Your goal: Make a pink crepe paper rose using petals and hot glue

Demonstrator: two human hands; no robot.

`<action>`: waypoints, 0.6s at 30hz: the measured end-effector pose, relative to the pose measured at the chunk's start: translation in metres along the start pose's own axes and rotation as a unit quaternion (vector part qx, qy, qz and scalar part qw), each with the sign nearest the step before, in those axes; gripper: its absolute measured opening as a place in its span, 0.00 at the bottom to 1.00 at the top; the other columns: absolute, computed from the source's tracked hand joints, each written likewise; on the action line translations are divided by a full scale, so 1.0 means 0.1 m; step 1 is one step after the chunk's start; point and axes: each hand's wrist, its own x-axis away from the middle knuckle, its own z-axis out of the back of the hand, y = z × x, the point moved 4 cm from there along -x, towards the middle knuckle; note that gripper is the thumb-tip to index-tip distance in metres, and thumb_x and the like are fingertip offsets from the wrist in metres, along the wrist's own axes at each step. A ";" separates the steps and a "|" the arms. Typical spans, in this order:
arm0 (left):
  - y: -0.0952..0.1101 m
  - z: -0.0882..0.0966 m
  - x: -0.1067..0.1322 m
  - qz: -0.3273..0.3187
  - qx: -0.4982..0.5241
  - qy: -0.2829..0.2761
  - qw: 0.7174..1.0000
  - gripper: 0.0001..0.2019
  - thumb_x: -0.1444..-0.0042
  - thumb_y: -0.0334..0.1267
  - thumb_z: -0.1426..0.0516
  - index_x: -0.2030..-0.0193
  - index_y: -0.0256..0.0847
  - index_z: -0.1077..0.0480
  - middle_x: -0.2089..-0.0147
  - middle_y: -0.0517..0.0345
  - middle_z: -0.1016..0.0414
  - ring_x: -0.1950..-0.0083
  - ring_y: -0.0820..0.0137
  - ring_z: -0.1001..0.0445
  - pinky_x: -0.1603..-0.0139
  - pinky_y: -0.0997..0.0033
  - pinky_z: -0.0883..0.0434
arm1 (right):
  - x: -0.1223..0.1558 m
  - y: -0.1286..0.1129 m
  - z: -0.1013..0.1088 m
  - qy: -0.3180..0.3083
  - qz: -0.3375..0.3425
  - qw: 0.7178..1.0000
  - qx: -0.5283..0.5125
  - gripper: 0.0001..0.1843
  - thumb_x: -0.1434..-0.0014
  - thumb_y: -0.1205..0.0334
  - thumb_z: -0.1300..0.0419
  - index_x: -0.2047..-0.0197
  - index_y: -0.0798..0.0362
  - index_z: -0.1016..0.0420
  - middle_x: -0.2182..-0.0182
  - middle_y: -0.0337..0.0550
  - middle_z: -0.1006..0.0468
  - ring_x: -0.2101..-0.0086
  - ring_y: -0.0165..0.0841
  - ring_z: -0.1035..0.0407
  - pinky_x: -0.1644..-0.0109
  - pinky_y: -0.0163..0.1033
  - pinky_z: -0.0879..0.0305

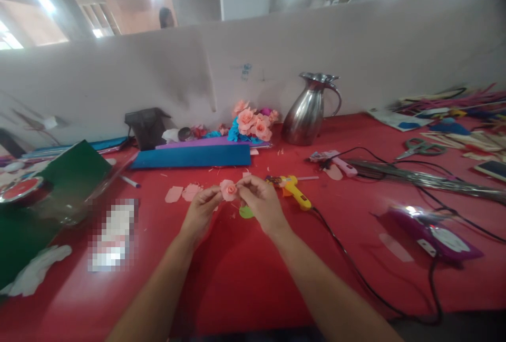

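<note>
Between my two hands is a small pink paper rose (228, 190), held just above the red table (245, 273). My left hand (202, 209) pinches its left side with thumb and fingertips. On the other side, the fingertips of my right hand (261, 199) close on the rose's edge. Loose pink paper petals (174, 194) lie to the left of my left hand. A green paper piece (246, 212) shows under my right hand, partly covered by it. Just right of that hand lies a yellow glue gun (294, 192) with its cord trailing toward me.
Behind my hands are a blue paper roll (193, 157) and a bunch of pink paper flowers (255, 123). A steel jug (306, 113) stands by the wall. Rightward lie scissors (425, 148), bundled wires (427, 176) and a purple box (443, 239) with cords. Green sheet (75, 173) lies left.
</note>
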 end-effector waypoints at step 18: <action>-0.03 0.03 -0.01 0.019 0.054 0.041 0.998 0.06 0.55 0.36 0.36 0.68 0.40 0.23 0.68 0.59 0.23 0.66 0.74 0.29 0.61 0.74 0.33 | 0.04 -0.10 0.08 0.075 0.083 0.994 -0.023 0.05 0.47 0.59 0.41 0.71 0.51 0.30 0.80 0.34 0.32 0.79 0.26 0.40 0.76 0.32 0.44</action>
